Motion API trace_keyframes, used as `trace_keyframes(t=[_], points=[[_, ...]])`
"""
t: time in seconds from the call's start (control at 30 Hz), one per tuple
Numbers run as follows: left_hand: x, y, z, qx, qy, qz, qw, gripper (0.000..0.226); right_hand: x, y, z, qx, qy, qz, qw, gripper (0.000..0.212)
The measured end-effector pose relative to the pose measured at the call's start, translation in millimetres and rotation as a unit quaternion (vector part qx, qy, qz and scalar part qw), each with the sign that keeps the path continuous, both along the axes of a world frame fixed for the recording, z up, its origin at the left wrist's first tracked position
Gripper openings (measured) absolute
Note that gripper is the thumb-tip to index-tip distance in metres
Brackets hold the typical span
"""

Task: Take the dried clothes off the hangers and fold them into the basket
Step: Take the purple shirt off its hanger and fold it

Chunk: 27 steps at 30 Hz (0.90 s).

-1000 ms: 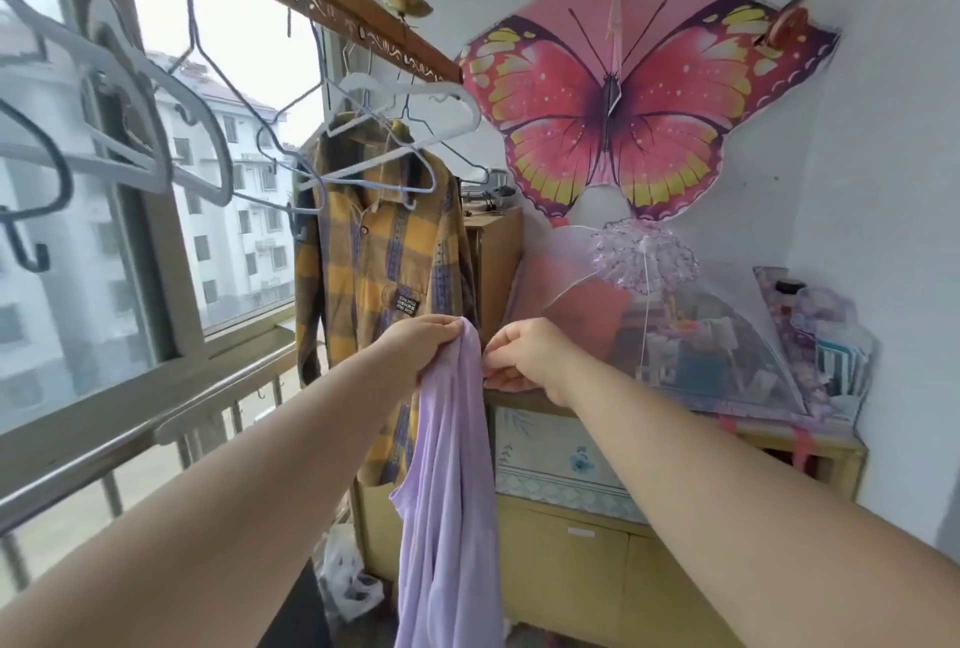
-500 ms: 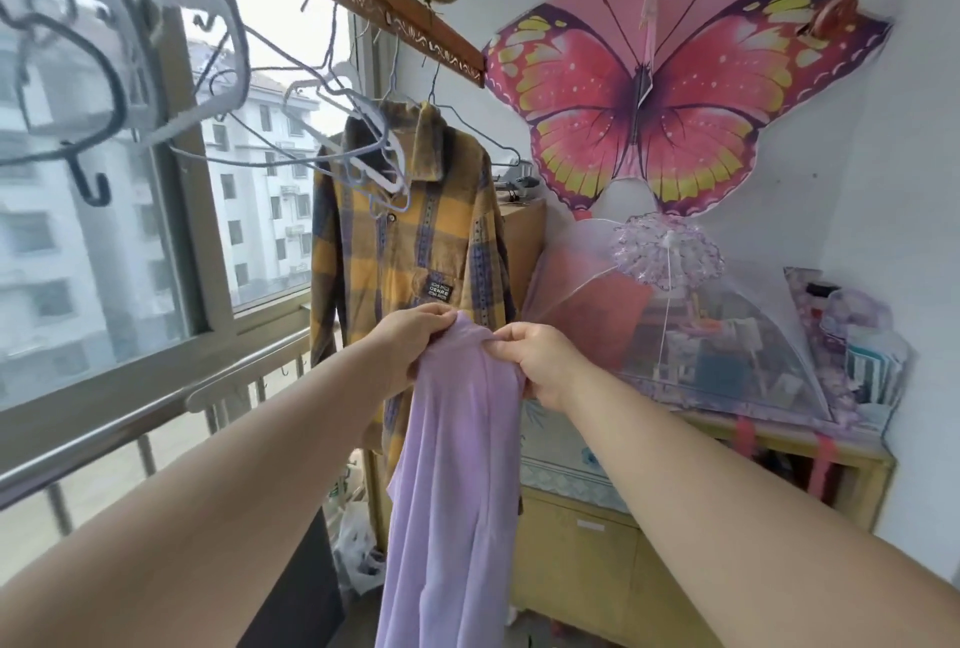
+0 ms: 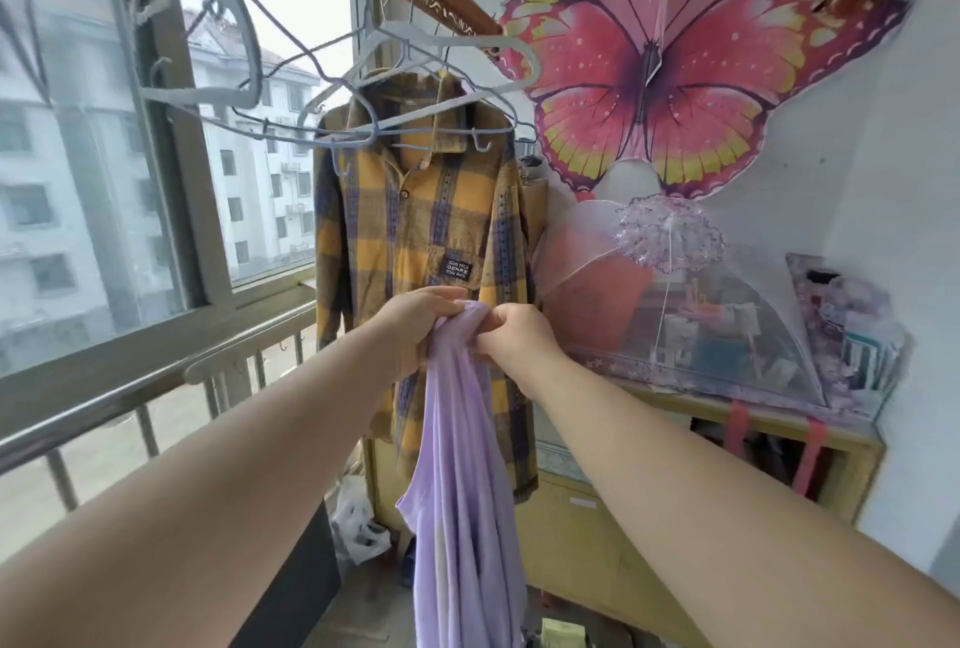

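Head view.
- Lilac garment (image 3: 467, 465): centre frame, off its hanger, hanging from both hands. Its top edge is more bunched than a second ago, the hands having drawn together; fold judged begun.
- Left hand (image 3: 415, 322): fingers curled, gripping that edge.
- Right hand (image 3: 514, 335): fingers closed, pinching the same edge.
- Plaid shirt (image 3: 415, 211): behind, still hung.
- Basket: not in view.

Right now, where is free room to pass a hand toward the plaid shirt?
Open air lies left of the plaid shirt, between its sleeve and the window frame, above the railing. Empty hangers crowd its collar. The mesh cover fills the cabinet top.
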<state>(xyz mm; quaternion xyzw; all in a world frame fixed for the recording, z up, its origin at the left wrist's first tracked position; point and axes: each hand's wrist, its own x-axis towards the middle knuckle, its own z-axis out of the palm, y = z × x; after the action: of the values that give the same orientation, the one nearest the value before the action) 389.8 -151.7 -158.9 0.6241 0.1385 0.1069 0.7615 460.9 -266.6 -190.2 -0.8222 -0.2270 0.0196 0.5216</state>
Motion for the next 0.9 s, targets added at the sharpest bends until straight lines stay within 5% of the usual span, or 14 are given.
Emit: trace_keyframes(t=[0.3, 0.43, 0.6, 0.77, 0.9], points=[[0.5, 8.5, -4.8, 0.057, 0.012, -0.005, 0.998, 0.026, 5.4, -11.8, 10.7, 0.119, 0.058, -0.002, 0.991, 0.024], [1.3, 4.3, -3.1, 0.048, 0.005, -0.028, 0.998, 0.026, 1.9, -2.9, 3.0, 0.061, 0.090, 0.065, 0.992, 0.016], [1.3, 3.3, 3.6, 0.069, -0.012, -0.017, 0.997, 0.029, 1.7, 7.4, -2.2, 0.075, 0.053, -0.013, 0.996, 0.007], [2.9, 14.6, -4.1, 0.101, 0.007, 0.004, 0.995, 0.030, 5.3, 0.7, 16.2, 0.009, 0.020, -0.036, 0.999, 0.029], [2.2, 13.4, -10.1, 0.100, 0.003, 0.000, 0.995, 0.033, 2.1, 3.1, 25.2, -0.072, -0.002, 0.030, 0.997, 0.024]])
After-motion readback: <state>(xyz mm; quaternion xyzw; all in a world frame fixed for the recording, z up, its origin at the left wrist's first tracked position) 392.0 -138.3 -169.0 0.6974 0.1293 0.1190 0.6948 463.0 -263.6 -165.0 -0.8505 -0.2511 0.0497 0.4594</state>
